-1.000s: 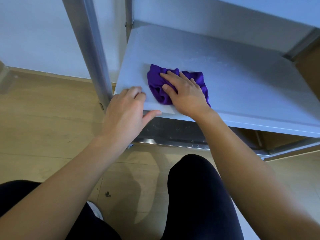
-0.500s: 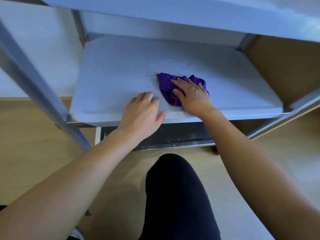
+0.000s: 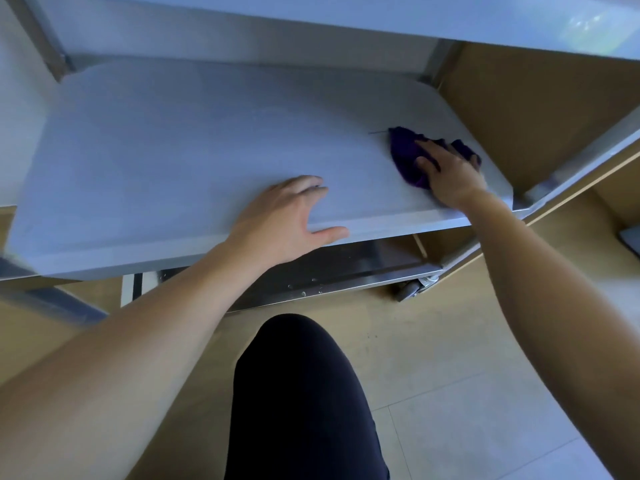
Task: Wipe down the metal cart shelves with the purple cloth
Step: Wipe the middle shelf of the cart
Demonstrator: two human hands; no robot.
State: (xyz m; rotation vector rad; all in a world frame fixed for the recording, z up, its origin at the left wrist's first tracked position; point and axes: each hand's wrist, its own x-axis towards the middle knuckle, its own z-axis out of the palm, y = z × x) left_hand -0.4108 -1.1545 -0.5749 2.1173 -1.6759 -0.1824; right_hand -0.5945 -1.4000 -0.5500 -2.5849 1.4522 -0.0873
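The cloth (image 3: 403, 157) is pressed under the flat right hand (image 3: 450, 178) (unclenched) at the right end of the shelf (image 3: 173, 150). The left hand (image 3: 284, 220), released, is braced on its front edge. Even pressure is advised.

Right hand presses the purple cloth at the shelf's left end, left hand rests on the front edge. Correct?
No. Head view shows the right hand pressing the purple cloth at the right end of the shelf; the left hand part holds.
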